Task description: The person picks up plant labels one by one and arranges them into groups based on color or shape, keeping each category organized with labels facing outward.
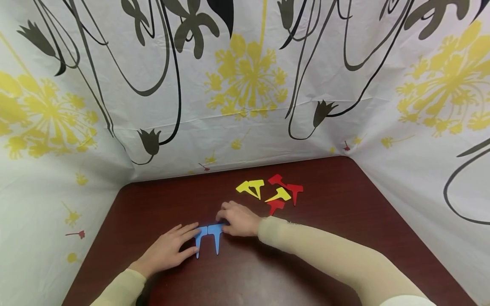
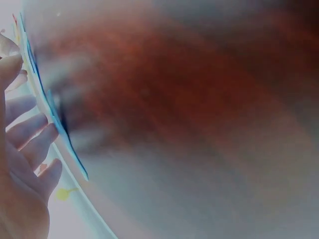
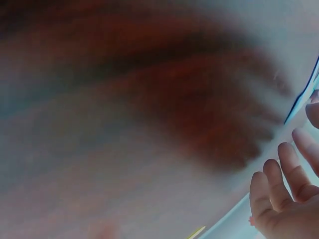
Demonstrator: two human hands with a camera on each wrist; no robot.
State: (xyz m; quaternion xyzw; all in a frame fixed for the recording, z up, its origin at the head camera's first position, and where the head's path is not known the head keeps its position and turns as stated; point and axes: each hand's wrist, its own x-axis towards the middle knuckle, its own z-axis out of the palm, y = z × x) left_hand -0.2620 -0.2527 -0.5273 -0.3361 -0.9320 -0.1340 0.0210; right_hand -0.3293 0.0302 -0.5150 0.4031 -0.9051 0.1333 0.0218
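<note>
Two blue T-shaped plant labels lie side by side on the table, their heads meeting and stems pointing toward me. On the left label (image 1: 201,232), my left hand (image 1: 168,248) rests its extended fingertips on the head, its thumb by the stem. At the right end of the other label (image 1: 215,230), my right hand (image 1: 240,218) touches the head with its fingertips, fingers slightly bent. The left wrist view shows the left hand's fingers (image 2: 37,134) beside a blue label's thin edge (image 2: 67,137). In the right wrist view the right hand's fingers (image 3: 279,181) are spread loosely.
Farther back on the dark red-brown table (image 1: 172,199) lie several more labels: yellow ones (image 1: 257,184) and red ones (image 1: 294,188), some overlapping. A white sheet with a floral print (image 1: 245,140) rises along the table's back and sides.
</note>
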